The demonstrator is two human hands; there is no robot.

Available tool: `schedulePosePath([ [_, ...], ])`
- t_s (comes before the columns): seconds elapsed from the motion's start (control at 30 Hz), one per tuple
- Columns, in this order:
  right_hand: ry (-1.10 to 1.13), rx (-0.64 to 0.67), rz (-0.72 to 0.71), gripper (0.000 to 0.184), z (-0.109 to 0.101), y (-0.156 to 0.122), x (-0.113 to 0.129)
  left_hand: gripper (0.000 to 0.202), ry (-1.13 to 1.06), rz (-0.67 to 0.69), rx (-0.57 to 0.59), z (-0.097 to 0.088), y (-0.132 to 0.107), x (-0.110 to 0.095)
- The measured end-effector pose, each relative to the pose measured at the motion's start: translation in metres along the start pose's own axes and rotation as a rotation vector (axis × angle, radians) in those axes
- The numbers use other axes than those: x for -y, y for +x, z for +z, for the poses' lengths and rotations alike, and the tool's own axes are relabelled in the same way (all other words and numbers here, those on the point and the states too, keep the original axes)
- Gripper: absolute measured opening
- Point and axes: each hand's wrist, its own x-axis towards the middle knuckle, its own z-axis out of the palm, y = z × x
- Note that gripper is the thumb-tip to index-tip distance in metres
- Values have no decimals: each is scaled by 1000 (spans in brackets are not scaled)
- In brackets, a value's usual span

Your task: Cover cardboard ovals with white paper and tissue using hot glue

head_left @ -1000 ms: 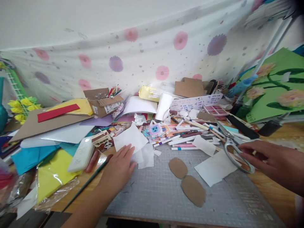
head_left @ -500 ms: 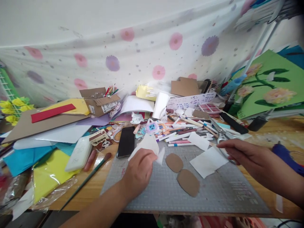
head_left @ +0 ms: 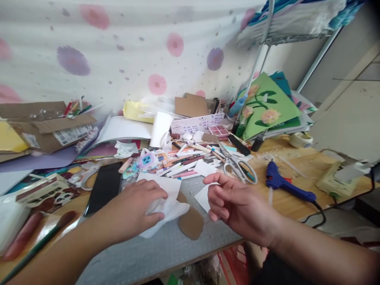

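Note:
My left hand (head_left: 139, 209) rests over white paper (head_left: 166, 184) on the grey cutting mat, thumb and fingers apart. A thin, crumpled white sheet (head_left: 170, 211) shows between its thumb and fingers and spreads out below them. Brown cardboard ovals (head_left: 191, 223) lie just to the right, one partly covered by the paper. My right hand (head_left: 231, 198) hovers with loosely curled fingers and nothing visible in them. Under its fingertips is another white paper piece (head_left: 203, 198). Beyond that hand, silver scissors (head_left: 239, 164) lie with blades pointing away.
A blue glue gun (head_left: 286, 184) lies at the right on the wooden table. Markers (head_left: 181, 168) are heaped behind the mat. To the left are a black phone (head_left: 103, 188), a panda-printed packet (head_left: 49, 192) and a brush (head_left: 38, 245). A cardboard box (head_left: 56, 130) stands behind them.
The scissors have left my right hand and now lie on the table. My left hand has lowered its white paper onto the mat over the ovals. The view has swung right.

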Motion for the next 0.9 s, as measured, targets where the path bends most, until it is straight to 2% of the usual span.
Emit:
schedulePosePath([
  [0.1,33,43,0,12,3,-2,0,18,1,26,-51,-12,11,-12],
  [0.3,79,82,7,13,5,-5,3,21,3,108,-406,-16,35,-41],
  [0.4,89,91,11,14,5,-7,4,25,1,153,-544,-13,48,-48],
  [0.47,93,89,1,15,5,-8,4,34,-44,185,-560,-9,57,-48],
  [0.57,96,74,-4,15,4,-7,4,41,-135,217,-491,-3,65,-46],
  [0.63,95,57,4,15,2,-6,3,35,-227,218,-474,0,64,-47],
  [0.77,81,19,18,12,1,-3,-1,11,-514,286,-547,5,55,-61],
  [0.9,57,-20,27,13,2,0,-5,27,-593,364,-531,12,51,-71],
])
